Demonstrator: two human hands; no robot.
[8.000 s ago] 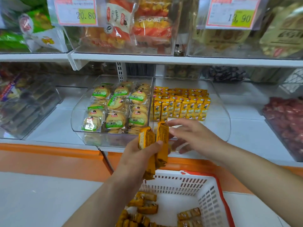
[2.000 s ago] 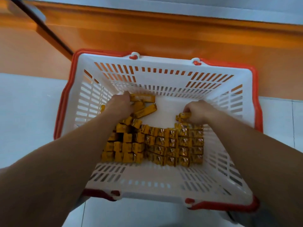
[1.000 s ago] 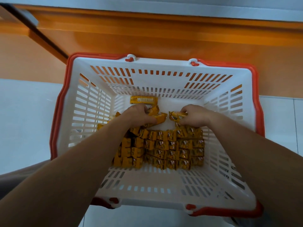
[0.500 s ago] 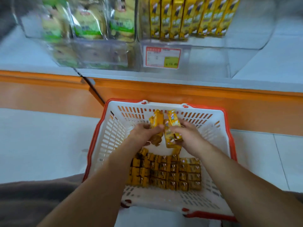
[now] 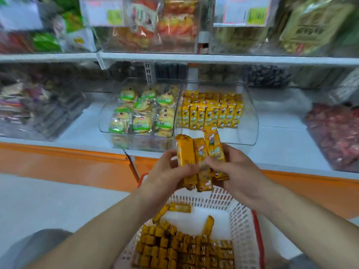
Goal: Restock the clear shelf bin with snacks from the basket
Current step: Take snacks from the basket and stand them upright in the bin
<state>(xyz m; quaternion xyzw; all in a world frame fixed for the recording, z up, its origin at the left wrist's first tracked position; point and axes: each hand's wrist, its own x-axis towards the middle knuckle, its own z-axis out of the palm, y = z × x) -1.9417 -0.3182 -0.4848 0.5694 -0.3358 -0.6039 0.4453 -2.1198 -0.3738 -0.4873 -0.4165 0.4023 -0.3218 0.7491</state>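
Note:
Both hands hold a small bunch of yellow snack bars (image 5: 200,162) upright, above the basket and just in front of the shelf edge. My left hand (image 5: 167,175) grips the left bars, and my right hand (image 5: 237,171) grips the right ones. The clear shelf bin (image 5: 250,121) behind them has rows of the same yellow bars standing at its back, with bare floor at its front. The white basket with a red rim (image 5: 244,230) sits below on the floor, holding several rows of yellow bars (image 5: 184,247) and a few loose ones.
A clear bin of green-labelled round cakes (image 5: 141,115) adjoins the target bin on the left. A bin of red sweets (image 5: 338,133) stands at the right. An upper shelf (image 5: 194,58) with price tags and packed snacks overhangs. The shelf base is orange.
Both hands gathered bars from the basket and lifted them up toward the shelf. The camera tilted up from the basket to the shelf.

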